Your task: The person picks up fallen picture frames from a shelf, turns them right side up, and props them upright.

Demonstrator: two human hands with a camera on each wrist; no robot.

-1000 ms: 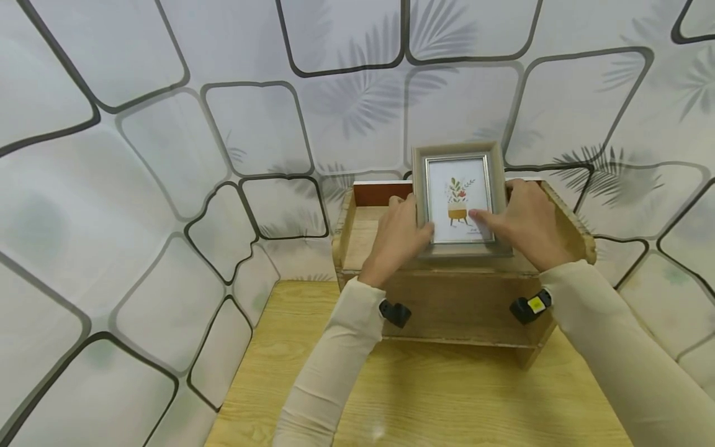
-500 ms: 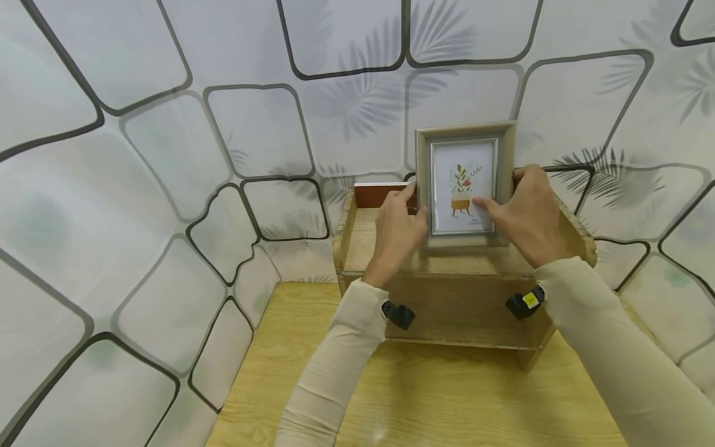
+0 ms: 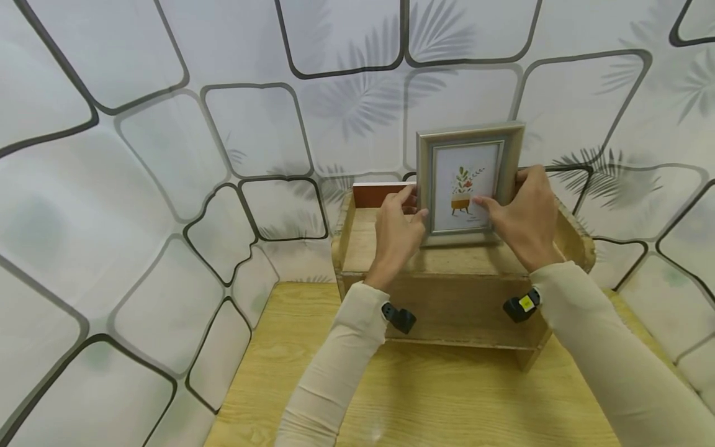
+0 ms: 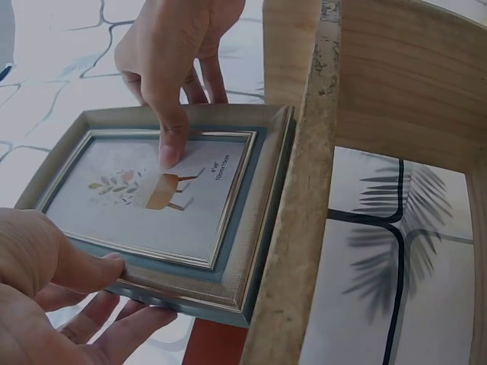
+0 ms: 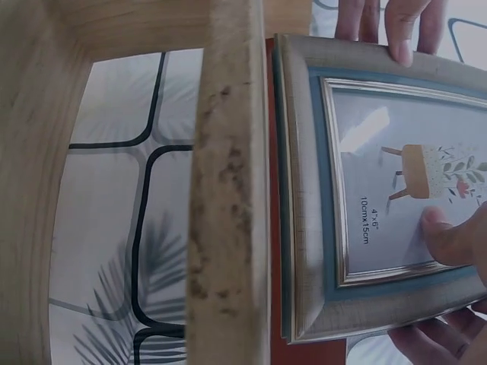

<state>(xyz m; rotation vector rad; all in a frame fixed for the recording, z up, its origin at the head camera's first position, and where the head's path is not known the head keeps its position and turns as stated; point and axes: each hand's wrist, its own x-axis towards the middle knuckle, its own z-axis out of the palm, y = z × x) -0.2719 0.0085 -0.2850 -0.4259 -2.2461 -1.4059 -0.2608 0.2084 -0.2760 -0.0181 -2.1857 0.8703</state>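
A picture frame (image 3: 468, 139) with a silvery-beige border and a potted-plant print stands nearly upright at the top of a small wooden shelf (image 3: 458, 304). Its left border is held by my left hand (image 3: 395, 233), the thumb in front and the fingers at the side and behind. On the other side, my right hand (image 3: 527, 217) grips the frame, its thumb (image 5: 445, 239) pressed on the front pane and its fingers partly hidden behind. In the left wrist view, the lower border of the frame (image 4: 259, 220) lies close by the shelf's front edge (image 4: 300, 213).
A reddish-brown panel with a white top edge (image 3: 380, 195) stands at the back of the shelf top. Raised sides (image 3: 581, 239) flank that top. The shelf stands on a wood-grain table (image 3: 447, 403), against a patterned wall covering (image 3: 357, 124).
Both hands have raised the picture frame and tipped it more upright, its top moving up and slightly right. Over the last half second it has turned slightly. Both hands keep their hold.
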